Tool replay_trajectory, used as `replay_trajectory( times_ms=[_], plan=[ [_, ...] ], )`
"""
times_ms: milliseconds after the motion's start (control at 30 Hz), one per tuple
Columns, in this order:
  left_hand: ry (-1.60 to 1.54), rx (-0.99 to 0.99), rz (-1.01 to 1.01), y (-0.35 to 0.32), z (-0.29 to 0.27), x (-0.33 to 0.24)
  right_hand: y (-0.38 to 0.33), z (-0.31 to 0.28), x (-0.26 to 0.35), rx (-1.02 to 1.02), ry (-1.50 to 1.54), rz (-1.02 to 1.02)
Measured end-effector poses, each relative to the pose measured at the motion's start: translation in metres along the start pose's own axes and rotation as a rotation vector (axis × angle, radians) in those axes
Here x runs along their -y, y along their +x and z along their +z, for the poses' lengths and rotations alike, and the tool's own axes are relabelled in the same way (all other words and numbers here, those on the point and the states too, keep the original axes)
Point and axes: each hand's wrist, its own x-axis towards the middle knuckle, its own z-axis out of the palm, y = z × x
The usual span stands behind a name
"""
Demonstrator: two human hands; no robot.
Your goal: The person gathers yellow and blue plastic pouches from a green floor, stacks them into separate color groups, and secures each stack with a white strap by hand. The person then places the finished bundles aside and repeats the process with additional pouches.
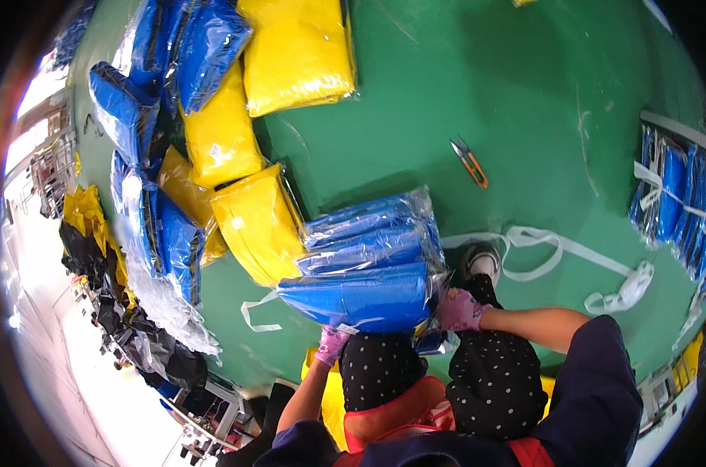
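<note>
A row of three blue packages in clear plastic (354,292) lies near the middle, just beyond the person's dotted black trouser legs (384,372); the left hand (332,344), in a pink patterned glove, touches the near edge of the nearest package, its fingers partly hidden, so I cannot tell whether they grip, and the right hand (459,309), gloved alike, is at the row's right end, its grip equally unclear; white strapping (582,249) shows on both sides of the row, looping loosely to the right; yellow packages (261,226) lie just left and farther off, with more blue packages (123,113) beyond them to the left; orange-handled thread snips (471,165) lie on the green floor (415,117) farther off, and a strapped blue bundle (668,194) is far right
</note>
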Motion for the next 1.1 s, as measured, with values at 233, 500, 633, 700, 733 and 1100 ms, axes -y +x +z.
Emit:
replay_trajectory(
  times_ms=[233,500,633,700,733,1100],
  plan=[
    [0.146,-0.325,0.435,0.002,-0.04,-0.12,0.053,-0.162,0.07,-0.227,0.055,0.297],
    [0.987,-0.495,0.603,0.089,0.01,-0.214,0.151,-0.143,0.081,-0.106,-0.561,0.286],
    [0.852,-0.576,0.691,0.112,0.012,-0.199,0.163,-0.143,0.07,-0.257,-0.55,0.207],
    [0.809,-0.586,0.722,0.12,0.012,-0.196,0.165,-0.142,0.061,-0.264,-0.557,0.157],
    [0.782,-0.576,0.725,0.125,0.011,-0.195,0.168,-0.141,0.055,-0.28,-0.549,0.13],
    [0.626,-0.511,0.748,0.141,-0.001,-0.167,0.185,-0.126,0.037,-0.224,-0.636,-0.059]
  ],
)
